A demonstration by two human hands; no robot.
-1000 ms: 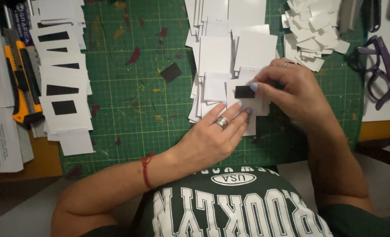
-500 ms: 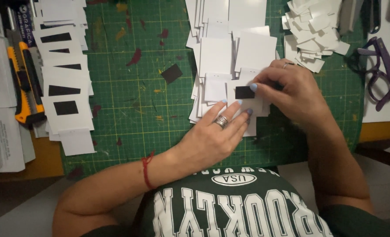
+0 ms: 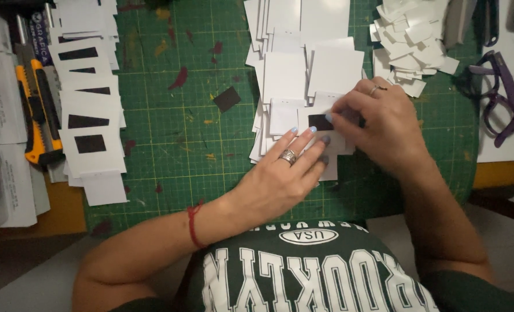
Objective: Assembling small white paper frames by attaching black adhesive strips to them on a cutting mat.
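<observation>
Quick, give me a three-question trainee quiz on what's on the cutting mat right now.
1. True or false: the left hand lies flat on the white cards.
2. What do the right hand fingertips press onto the top card? A) a black rectangle B) a yellow knife C) purple glasses
3. Where does the loose black piece lie?

Key: 1. True. 2. A, the black rectangle. 3. On the bare green mat, apart from both hands, left of the card stack.
</observation>
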